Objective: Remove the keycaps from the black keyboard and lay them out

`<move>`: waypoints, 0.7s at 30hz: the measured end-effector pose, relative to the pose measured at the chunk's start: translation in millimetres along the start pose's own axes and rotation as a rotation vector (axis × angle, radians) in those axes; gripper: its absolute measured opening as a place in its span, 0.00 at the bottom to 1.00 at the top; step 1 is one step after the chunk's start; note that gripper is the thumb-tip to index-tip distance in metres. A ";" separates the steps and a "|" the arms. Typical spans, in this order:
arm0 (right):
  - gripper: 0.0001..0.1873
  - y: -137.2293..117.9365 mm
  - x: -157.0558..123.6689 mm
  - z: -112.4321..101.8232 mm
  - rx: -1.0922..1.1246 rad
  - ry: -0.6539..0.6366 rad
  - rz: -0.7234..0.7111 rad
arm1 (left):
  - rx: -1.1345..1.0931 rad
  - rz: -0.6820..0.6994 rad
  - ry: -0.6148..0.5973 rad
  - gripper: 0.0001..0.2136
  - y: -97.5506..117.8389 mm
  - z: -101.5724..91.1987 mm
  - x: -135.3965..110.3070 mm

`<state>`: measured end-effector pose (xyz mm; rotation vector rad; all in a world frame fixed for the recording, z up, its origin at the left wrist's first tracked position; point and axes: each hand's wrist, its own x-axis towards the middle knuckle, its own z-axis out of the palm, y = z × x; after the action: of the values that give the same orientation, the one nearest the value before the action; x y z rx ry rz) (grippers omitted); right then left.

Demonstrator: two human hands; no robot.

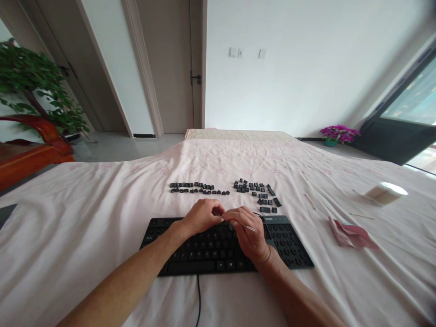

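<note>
A black keyboard (289,240) lies on the pale pink cloth in front of me, its cable running toward me. Both hands hover over its upper middle rows. My left hand (202,215) is curled into a pinch; whatever it grips is too small to name. My right hand (247,231) is closed around a thin stick (250,228) whose tip points right. The fingertips of both hands meet. Loose black keycaps (197,188) lie in rows beyond the keyboard, with a second cluster of keycaps (257,191) to the right.
A pink cloth (352,234) lies crumpled to the right, near a round tub of sticks (384,193) and a few loose sticks (361,215). A potted plant (34,86) and wooden furniture (30,150) stand at left, a flower pot (339,134) by the far wall.
</note>
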<state>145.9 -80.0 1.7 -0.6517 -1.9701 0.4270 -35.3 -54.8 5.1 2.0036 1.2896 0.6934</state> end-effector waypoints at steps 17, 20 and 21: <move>0.13 19.4 1.3 3.1 0.086 0.336 0.334 | 0.389 -0.122 0.241 0.07 -38.6 -21.6 93.3; 0.14 18.3 2.6 2.5 0.092 0.337 0.339 | 0.430 -0.121 0.228 0.06 -39.9 -18.1 97.5; 0.14 18.0 2.9 2.4 0.097 0.338 0.343 | 0.444 -0.122 0.224 0.06 -40.0 -17.7 98.5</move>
<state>147.4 -64.0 -7.2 -0.9385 -1.5123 0.5761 -34.1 52.5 -5.2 2.2111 1.8124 0.6256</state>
